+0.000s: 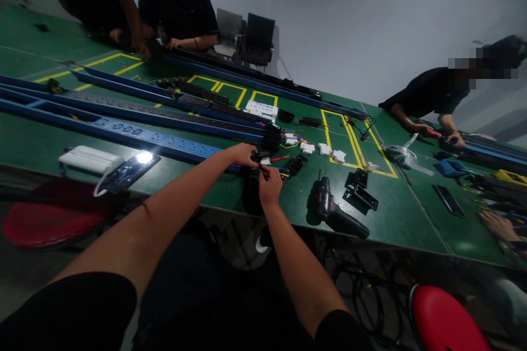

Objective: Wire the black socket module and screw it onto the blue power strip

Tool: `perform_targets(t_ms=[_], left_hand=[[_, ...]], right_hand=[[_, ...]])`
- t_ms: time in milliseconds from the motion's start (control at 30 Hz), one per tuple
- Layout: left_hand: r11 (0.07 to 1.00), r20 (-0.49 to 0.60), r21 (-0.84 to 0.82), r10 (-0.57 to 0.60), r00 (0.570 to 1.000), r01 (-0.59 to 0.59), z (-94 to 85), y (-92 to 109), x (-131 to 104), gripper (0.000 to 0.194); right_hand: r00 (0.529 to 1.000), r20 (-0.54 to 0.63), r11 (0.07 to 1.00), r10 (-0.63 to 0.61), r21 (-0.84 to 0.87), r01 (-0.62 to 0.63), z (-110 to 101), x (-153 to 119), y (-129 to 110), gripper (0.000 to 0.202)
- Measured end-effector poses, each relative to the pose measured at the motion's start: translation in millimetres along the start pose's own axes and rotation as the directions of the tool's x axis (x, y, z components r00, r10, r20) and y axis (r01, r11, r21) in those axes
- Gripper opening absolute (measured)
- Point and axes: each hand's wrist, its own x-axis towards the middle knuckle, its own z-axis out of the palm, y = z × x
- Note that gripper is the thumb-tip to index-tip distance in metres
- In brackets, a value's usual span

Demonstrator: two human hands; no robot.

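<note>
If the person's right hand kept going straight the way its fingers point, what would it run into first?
Probably the small black wired part pinched between the right hand and the left hand. Beyond it lies the long blue power strip, though depth is hard to judge.

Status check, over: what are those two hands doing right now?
Left hand and right hand both pinching a small black part with coloured wires. Blue power strip just behind. Cordless drill lying to the right, untouched.
</note>
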Motion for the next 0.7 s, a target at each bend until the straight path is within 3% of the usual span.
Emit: perform_targets(t_ms=[133,500,700], left_hand=[[1.0,-0.01,-0.01,0.007,1.0,-0.007,3.0,-0.8,1.7,0.07],[1.0,-0.013,-0.009,0.015,1.0,-0.015,7.9,-3.5,2.8,0.082],[1.0,-0.023,0.0,0.016,1.0,-0.016,5.7,1.7,-0.3,0.08]], right_hand=[[1.0,-0.015,1.0,-0.02,-0.008,0.02,2.4,-0.6,0.2,0.022],[0.999,-0.016,0.999,-0.04,0.007,0.04,4.3,-0.7,3.0,0.019],[0.999,-0.033,1.0,0.003,-0.005,-0.003,0.0,2.6,1.5,0.016]])
